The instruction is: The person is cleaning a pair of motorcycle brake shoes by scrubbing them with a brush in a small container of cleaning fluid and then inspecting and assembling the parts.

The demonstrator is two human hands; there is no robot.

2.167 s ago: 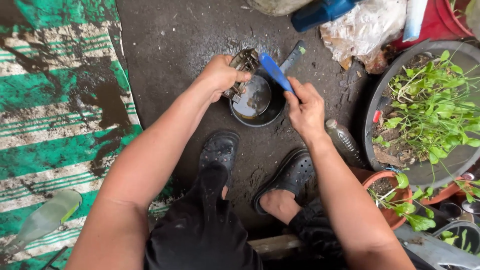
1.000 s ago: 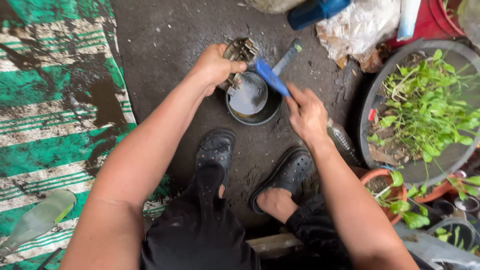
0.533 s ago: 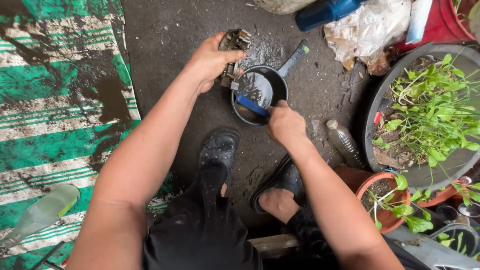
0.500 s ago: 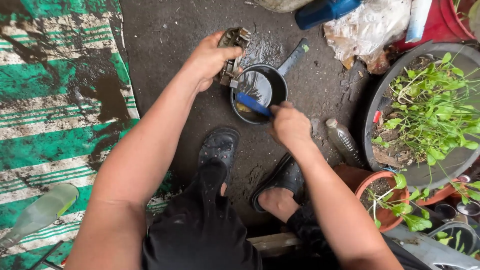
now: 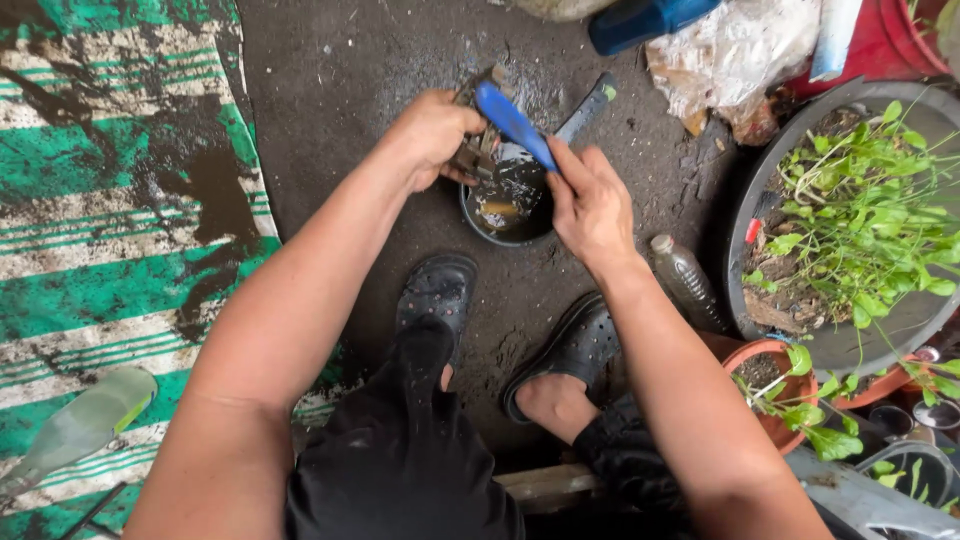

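From the head camera, the left hand [image 5: 432,135] is clamped on a grimy metal part [image 5: 478,150], held just over the far rim of a small black pan [image 5: 505,205] that sits on the dark, wet ground [image 5: 350,60]. The right hand [image 5: 590,205] is closed around a blue-handled brush [image 5: 512,122], its handle slanting up and left above the pan toward the metal part. The pan's grey handle [image 5: 588,105] points away to the upper right. Two black clogs [image 5: 438,295] stand just below the pan. A green and white striped mat [image 5: 100,200] lies to the left, smeared with mud. To the right are a clear plastic bottle [image 5: 685,280], a wide grey planter [image 5: 850,210] of green seedlings and a terracotta pot [image 5: 775,390]. A crumpled plastic bag [image 5: 720,60] lies beyond the pan.
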